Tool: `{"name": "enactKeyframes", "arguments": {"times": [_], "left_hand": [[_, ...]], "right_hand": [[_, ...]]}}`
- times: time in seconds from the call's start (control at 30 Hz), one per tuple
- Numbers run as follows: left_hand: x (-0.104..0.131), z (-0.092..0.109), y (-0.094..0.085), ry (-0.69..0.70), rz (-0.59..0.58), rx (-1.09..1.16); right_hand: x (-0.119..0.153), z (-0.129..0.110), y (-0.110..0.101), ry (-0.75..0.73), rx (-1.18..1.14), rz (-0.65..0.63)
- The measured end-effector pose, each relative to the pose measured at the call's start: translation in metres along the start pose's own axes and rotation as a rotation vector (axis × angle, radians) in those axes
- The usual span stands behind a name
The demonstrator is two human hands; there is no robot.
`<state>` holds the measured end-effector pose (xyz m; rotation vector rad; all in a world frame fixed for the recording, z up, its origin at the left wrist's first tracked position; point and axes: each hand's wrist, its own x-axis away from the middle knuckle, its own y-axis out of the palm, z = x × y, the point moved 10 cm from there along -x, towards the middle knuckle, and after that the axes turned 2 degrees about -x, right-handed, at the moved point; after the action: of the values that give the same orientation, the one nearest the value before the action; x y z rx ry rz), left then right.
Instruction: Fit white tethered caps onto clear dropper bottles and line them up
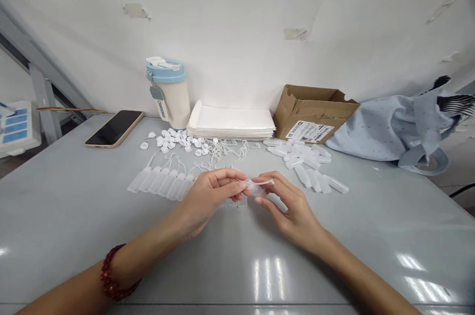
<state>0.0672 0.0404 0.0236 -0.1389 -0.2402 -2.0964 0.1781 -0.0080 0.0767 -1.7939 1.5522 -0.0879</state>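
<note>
In front of me, both hands hold one translucent plastic tube [259, 190] with a thin white strap [265, 182] at its top. My left hand [208, 199] pinches the strap end of it between thumb and fingers. The fingers of my right hand [295, 206] close around the tube's other side. A row of similar tubes [159, 181], straps attached, lies behind and left of my left hand, partly hidden by it. Beyond my hands are loose white straps [226, 151] and a scatter of small white caps [170, 141]. Loose tubes without straps [304, 157] lie to the right.
Against the wall stand a cream tumbler [174, 100] with a blue lid, a stack of white padded envelopes [233, 119] and an open cardboard box [313, 112]. A phone [115, 128] lies at the left, a light blue cloth bag [378, 124] at the right of the grey table [208, 275].
</note>
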Motion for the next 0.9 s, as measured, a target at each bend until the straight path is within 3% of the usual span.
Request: {"name": "enactKeyframes", "arguments": {"times": [0.33,0.53,0.73,0.9], "left_hand": [[0.005,0.021,0.001,0.141,0.054,-0.362],[0.007,0.023,0.004,0.183,0.063,-0.429],[0.005,0.02,0.011,0.144,-0.042,-0.338],[0.008,0.028,0.017,0.214,-0.061,-0.452]], "right_hand": [[0.003,0.009,0.003,0.11,-0.118,-0.038],[0.004,0.016,0.003,0.219,-0.21,-0.012],[0.005,0.013,-0.001,0.177,-0.218,0.085],[0.005,0.005,-0.007,0.089,-0.132,0.168]]}}
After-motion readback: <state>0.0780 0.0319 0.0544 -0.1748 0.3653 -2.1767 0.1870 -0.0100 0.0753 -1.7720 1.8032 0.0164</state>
